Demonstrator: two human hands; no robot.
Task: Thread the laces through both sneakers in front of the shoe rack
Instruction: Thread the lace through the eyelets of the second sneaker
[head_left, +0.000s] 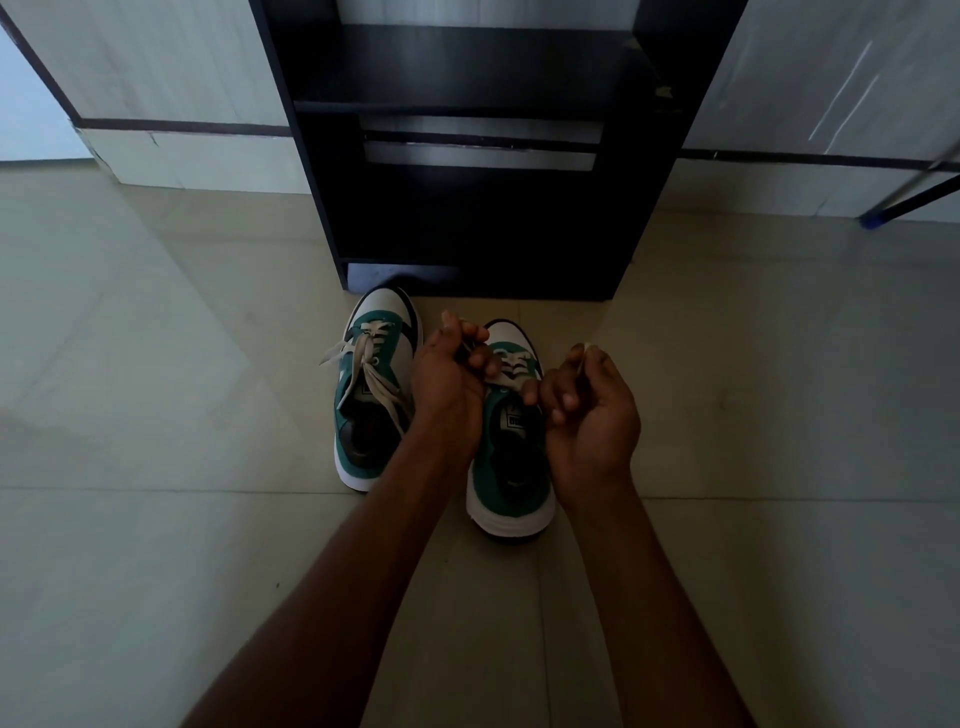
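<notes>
Laces are held in both hands above the right sneaker (506, 457), which stands on the tiled floor (156, 415) just right of the left sneaker (371, 395), both toes pointing far, toward the dark shoe rack (478, 208).

The left hand (449, 384) is closed on one lace end (470, 345) over the near-left side of the toe; the right hand (587, 415) is pinched on the other lace end (584, 351), whose pale tip shows at the thumb. Both fists are turned palm-up, fingers curled tight.

The shoe's long axis runs near to far — almost in line with the forearms — so the open eyelet rows are judged to lie below and between the two grips, nearer than the few rungs already crossed at the toe. The lace must therefore be brought down and inward, each end toward the opposite row. The right hand sits slightly nearer the tongue and the unthreaded eyelets; which eyelet is next cannot be told, since the fingers hide that part.

The left sneaker is only partly laced — its lace (371, 374) trails loose across the collar.
</notes>
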